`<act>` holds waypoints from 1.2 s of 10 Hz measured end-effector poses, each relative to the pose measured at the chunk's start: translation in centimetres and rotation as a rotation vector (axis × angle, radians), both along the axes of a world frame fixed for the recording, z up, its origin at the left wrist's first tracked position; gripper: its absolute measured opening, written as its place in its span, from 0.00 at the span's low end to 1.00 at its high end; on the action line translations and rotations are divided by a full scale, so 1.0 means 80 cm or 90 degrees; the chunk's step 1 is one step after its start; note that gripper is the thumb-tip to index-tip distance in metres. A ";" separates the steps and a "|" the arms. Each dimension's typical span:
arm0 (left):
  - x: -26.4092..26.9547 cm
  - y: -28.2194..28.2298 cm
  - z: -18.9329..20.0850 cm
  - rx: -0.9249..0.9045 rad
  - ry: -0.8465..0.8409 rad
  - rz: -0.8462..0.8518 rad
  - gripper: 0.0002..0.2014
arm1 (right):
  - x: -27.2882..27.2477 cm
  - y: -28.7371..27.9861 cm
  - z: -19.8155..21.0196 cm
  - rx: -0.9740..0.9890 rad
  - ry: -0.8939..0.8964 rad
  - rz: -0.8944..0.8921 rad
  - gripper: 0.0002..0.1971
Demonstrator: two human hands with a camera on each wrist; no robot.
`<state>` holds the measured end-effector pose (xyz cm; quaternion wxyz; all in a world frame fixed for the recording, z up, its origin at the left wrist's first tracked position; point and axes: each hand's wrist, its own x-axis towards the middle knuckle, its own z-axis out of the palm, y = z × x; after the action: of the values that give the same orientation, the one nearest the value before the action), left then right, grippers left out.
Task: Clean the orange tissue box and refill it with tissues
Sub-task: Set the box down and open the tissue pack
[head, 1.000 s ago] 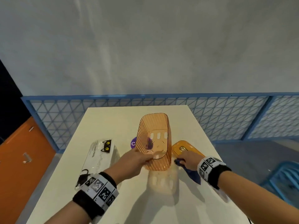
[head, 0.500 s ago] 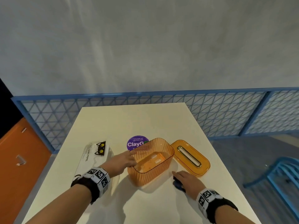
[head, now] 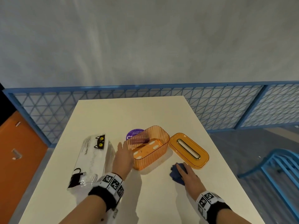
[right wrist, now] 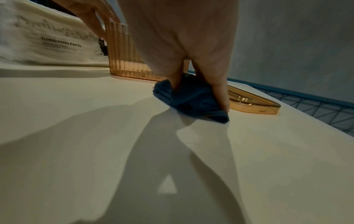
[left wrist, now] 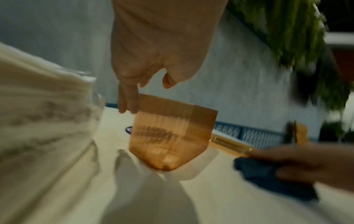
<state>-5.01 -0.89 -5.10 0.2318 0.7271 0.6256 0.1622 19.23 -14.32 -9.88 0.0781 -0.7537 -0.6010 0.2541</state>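
Observation:
The ribbed orange tissue box (head: 149, 156) stands upright and open on the white table (head: 129, 110), with nothing inside it. Its lid (head: 188, 150) lies flat just to its right. A white tissue pack with black cats (head: 90, 160) lies to the left. My left hand (head: 123, 152) is beside the box's left wall with its fingers straight, and the fingertips (left wrist: 127, 106) are at the rim. My right hand (head: 184, 172) presses a bunched blue cloth (head: 175, 175) onto the table in front of the lid. In the right wrist view its thumb and fingers (right wrist: 220, 94) pinch the cloth (right wrist: 184, 104).
A purple round sticker (head: 134, 134) shows on the table behind the box. A blue mesh railing (head: 226, 107) runs past the far edge. A blue chair (head: 278, 167) stands on the right and an orange cabinet (head: 17, 152) on the left.
The box, held up on end by my left hand a second ago, now stands upright on the table. My left hand has let go. My right hand has brought the cloth down nearer to me.

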 end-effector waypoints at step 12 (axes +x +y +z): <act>-0.078 -0.046 0.081 0.054 -0.197 0.002 0.24 | -0.085 0.044 0.110 0.013 -0.254 0.032 0.14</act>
<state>-11.26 -4.58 1.38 0.2942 0.7015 0.5761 0.2991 12.45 -10.84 -1.06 -0.0416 -0.7731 -0.6257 0.0954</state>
